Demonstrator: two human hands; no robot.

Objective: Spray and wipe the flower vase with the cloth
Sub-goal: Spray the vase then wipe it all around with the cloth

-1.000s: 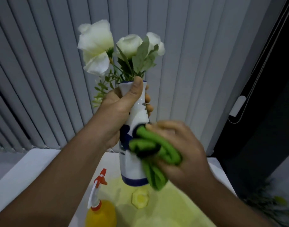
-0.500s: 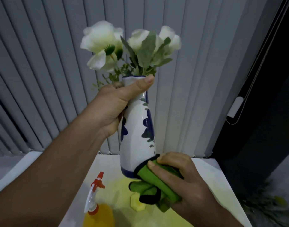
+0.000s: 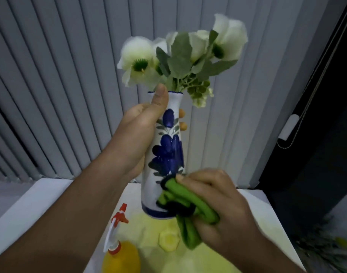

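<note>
A tall white vase (image 3: pixel 169 142) with blue painted flowers is lifted upright above the table. White flowers (image 3: pixel 180 56) with green leaves stand in its mouth. My left hand (image 3: pixel 141 133) wraps the vase's neck, thumb up at the rim. My right hand (image 3: pixel 219 203) grips a bunched green cloth (image 3: pixel 185 209) with dark edging, pressed against the lower right side of the vase near its blue base band. A yellow spray bottle (image 3: pixel 119 251) with a red and white trigger head stands on the table, below my left forearm.
The white table (image 3: pixel 30 203) carries a pale yellow mat (image 3: pixel 145 229) and a small yellow octagonal piece (image 3: pixel 168 240). Grey vertical blinds (image 3: pixel 60 85) hang close behind. A dark window frame (image 3: pixel 310 134) with a cord is at the right.
The vase has turned in my left hand, so the large blue flower faces me. My right hand slid the cloth down to the base, then back up a little.
</note>
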